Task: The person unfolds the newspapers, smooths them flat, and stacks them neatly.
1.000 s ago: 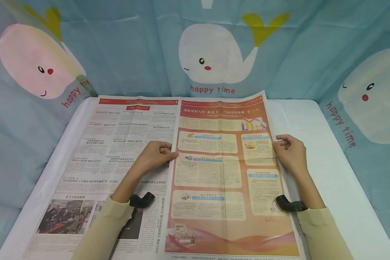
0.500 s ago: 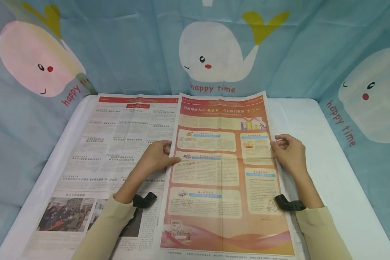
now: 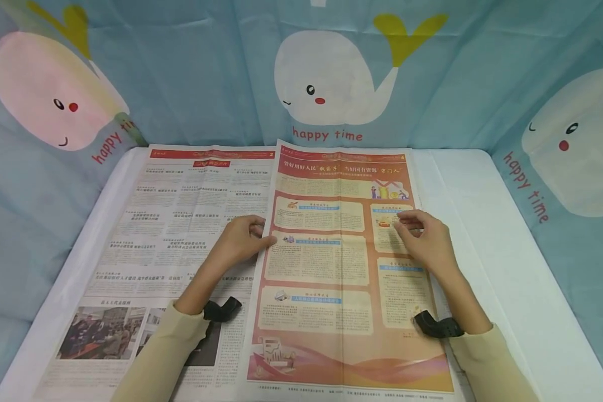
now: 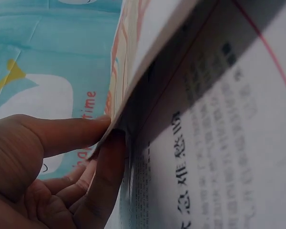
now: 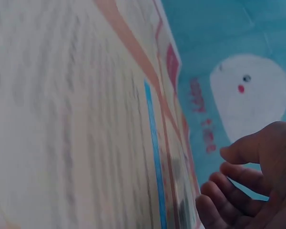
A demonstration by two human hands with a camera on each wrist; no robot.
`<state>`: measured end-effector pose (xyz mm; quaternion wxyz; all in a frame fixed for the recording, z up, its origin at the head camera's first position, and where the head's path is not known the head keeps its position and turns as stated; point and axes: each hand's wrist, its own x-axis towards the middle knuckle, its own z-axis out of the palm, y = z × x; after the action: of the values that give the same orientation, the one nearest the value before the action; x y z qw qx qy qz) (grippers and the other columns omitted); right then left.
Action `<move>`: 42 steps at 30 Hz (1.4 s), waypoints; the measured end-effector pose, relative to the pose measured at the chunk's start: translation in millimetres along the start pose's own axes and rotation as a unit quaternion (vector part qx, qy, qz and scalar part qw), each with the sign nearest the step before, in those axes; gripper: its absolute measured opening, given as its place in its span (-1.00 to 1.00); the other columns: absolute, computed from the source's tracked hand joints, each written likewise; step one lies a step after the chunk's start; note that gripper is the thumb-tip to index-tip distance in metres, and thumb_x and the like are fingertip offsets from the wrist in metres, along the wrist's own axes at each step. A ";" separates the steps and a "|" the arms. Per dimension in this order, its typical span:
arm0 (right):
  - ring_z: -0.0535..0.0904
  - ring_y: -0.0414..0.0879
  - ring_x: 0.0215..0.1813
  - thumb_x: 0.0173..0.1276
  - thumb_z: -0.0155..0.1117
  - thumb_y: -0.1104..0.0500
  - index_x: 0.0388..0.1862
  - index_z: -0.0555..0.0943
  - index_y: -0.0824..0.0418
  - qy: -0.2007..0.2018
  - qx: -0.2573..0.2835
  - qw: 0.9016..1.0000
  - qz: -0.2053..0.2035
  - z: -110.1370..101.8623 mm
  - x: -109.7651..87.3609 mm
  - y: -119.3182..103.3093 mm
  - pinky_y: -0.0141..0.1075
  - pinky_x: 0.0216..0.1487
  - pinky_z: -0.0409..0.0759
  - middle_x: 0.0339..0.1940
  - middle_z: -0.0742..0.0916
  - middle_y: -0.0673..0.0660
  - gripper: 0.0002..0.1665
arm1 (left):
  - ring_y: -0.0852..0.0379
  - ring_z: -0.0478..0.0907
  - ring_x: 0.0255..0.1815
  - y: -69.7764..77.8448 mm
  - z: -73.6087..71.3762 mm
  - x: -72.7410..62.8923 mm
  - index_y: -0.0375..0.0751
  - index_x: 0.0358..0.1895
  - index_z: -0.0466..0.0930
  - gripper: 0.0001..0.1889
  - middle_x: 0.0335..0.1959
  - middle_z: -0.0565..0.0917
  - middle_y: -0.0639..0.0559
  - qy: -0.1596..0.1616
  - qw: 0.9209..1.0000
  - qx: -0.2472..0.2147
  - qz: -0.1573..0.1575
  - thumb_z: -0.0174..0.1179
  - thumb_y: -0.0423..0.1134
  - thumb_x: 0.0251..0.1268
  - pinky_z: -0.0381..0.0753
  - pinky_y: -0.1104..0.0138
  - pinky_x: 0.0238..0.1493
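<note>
An opened newspaper lies on the table. Its right half is an orange-and-red page (image 3: 321, 273) with cream text boxes, folded over on the right; a plain printed page (image 3: 181, 212) shows on the left. My left hand (image 3: 241, 240) pinches the left edge of the orange page between thumb and index finger, and in the left wrist view the edge (image 4: 128, 76) stands raised from the sheet beneath. Over the right part of the orange page hovers my right hand (image 3: 427, 240). Its fingers are loosely bent and hold nothing, apart from the paper in the right wrist view.
The white table (image 3: 507, 268) shows to the right of the newspaper and along its left side. A blue curtain (image 3: 206, 67) with printed whales hangs behind and on both sides. Black wrist straps (image 3: 437, 325) sit on both forearms.
My right hand has let go of the page's right edge and moved left over the orange page. The left hand keeps its pinch on the left edge, almost in place.
</note>
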<state>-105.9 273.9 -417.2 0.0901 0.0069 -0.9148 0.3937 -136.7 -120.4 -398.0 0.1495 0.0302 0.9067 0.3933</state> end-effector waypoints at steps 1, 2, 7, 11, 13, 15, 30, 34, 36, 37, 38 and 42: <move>0.76 0.16 -0.01 0.54 0.34 0.16 0.15 0.71 0.35 -0.015 0.010 1.000 -0.007 3.5 -0.5 -4.7 -0.71 -0.11 0.49 -0.02 0.81 0.32 -0.66 | 0.06 0.75 -0.33 -0.9 0.3 0.8 -0.42 0.30 0.58 -0.45 -0.11 0.81 -0.24 0.000 1.000 -0.004 0.003 0.44 -0.17 0.36 0.65 0.35 -0.31; 0.76 0.14 -0.02 0.55 0.34 0.16 0.14 0.71 0.34 -0.031 0.017 0.999 -0.012 7.1 -1.0 -9.6 -0.69 -0.10 0.52 -0.04 0.82 0.30 -0.67 | 0.06 0.76 -0.32 -1.0 0.5 1.2 -0.42 0.29 0.59 -0.46 -0.11 0.82 -0.24 0.001 1.000 -0.007 0.006 0.43 -0.17 0.37 0.65 0.35 -0.31; 0.77 0.09 -0.01 0.57 0.32 0.16 0.17 0.71 0.32 -0.095 0.040 0.994 -0.029 28.0 -3.3 -35.2 -0.35 -0.01 0.73 -0.05 0.82 0.25 -0.67 | 0.03 0.78 -0.26 0.3 1.6 1.3 -0.42 0.29 0.62 -0.49 -0.05 0.82 -0.27 0.006 1.000 -0.005 0.011 0.42 -0.19 0.39 0.66 0.35 -0.31; 0.77 0.04 -0.02 0.58 0.32 0.15 0.19 0.71 0.31 -0.134 0.072 0.987 -0.042 46.3 -4.4 -56.5 -0.11 0.04 0.78 -0.06 0.82 0.21 -0.67 | 0.01 0.80 -0.25 3.1 2.3 -0.7 -0.44 0.31 0.61 -0.47 -0.03 0.81 -0.29 0.013 1.000 0.002 0.011 0.42 -0.22 0.38 0.69 0.33 -0.32; 0.77 0.02 -0.03 0.57 0.32 0.14 0.18 0.71 0.29 -0.151 0.092 0.983 -0.049 55.0 -4.5 -67.4 -0.08 0.05 0.78 -0.06 0.82 0.19 -0.67 | 0.02 0.80 -0.26 4.5 2.6 -1.5 -0.44 0.30 0.62 -0.48 -0.04 0.82 -0.29 0.015 1.000 0.003 0.014 0.41 -0.21 0.40 0.69 0.33 -0.33; 0.76 0.00 -0.02 0.57 0.33 0.13 0.19 0.71 0.27 -0.167 0.110 0.978 -0.055 63.6 -4.6 -77.7 -0.08 0.07 0.77 -0.05 0.82 0.17 -0.67 | 0.03 0.79 -0.29 6.0 2.5 -2.5 -0.44 0.28 0.64 -0.50 -0.07 0.82 -0.29 0.017 1.000 0.004 0.022 0.40 -0.19 0.42 0.67 0.34 -0.34; 0.77 -0.06 0.04 0.57 0.31 0.08 0.32 0.65 0.21 -0.236 0.180 0.954 -0.032 120.5 4.5 -126.2 -0.28 -0.01 0.72 0.09 0.81 0.15 -0.57 | 0.02 0.79 -0.24 14.5 -4.9 -8.0 -0.46 0.18 0.70 -0.56 -0.11 0.84 -0.25 0.022 0.999 0.014 0.037 0.37 -0.16 0.44 0.65 0.37 -0.31; 0.76 -0.11 -0.04 0.58 0.30 0.04 0.36 0.62 0.19 -0.257 0.194 0.947 0.002 131.8 5.5 -134.0 -0.35 -0.07 0.67 0.10 0.81 0.13 -0.53 | 0.09 0.79 -0.33 13.3 -4.6 -7.5 -0.42 0.21 0.70 -0.57 -0.10 0.85 -0.24 0.014 0.999 -0.001 0.035 0.37 -0.18 0.44 0.65 0.38 -0.36; 0.75 -0.14 -0.05 0.58 0.29 0.01 0.40 0.59 0.17 -0.268 0.193 0.944 0.021 136.3 4.7 -135.9 -0.34 -0.07 0.66 0.12 0.80 0.12 -0.49 | 0.13 0.78 -0.41 13.0 -4.4 -8.1 -0.39 0.21 0.71 -0.60 -0.11 0.85 -0.24 0.007 0.999 -0.014 0.036 0.36 -0.20 0.45 0.65 0.38 -0.40; 0.75 -0.14 -0.05 0.58 0.28 0.00 0.42 0.58 0.18 -0.272 0.193 0.942 0.030 138.4 4.2 -136.1 -0.33 -0.07 0.66 0.13 0.80 0.13 -0.47 | 0.14 0.77 -0.46 12.9 -4.0 -8.4 -0.38 0.20 0.71 -0.62 -0.11 0.86 -0.24 0.004 0.999 -0.020 0.037 0.35 -0.22 0.45 0.65 0.37 -0.42; 0.75 -0.13 -0.04 0.59 0.27 -0.01 0.43 0.56 0.18 -0.274 0.192 0.942 0.036 140.3 3.8 -136.2 -0.32 -0.06 0.66 0.14 0.79 0.14 -0.46 | 0.15 0.75 -0.49 12.6 -3.7 -8.6 -0.37 0.20 0.72 -0.63 -0.13 0.86 -0.24 0.000 0.999 -0.025 0.039 0.34 -0.24 0.45 0.64 0.37 -0.43; 0.77 -0.08 0.04 0.60 0.25 -0.02 0.46 0.53 0.24 -0.264 0.196 0.943 0.055 145.6 3.4 -136.6 -0.28 -0.02 0.70 0.18 0.78 0.19 -0.42 | 0.23 0.67 -0.54 11.9 -0.7 -8.1 -0.35 0.14 0.76 -0.67 -0.20 0.86 -0.20 0.000 0.999 -0.022 0.050 0.30 -0.27 0.42 0.58 0.40 -0.46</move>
<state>-121.0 74.8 -416.5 -0.1795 0.0780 -0.8096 0.5534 -129.9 -114.1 -386.9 0.1306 0.0720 0.8951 0.4202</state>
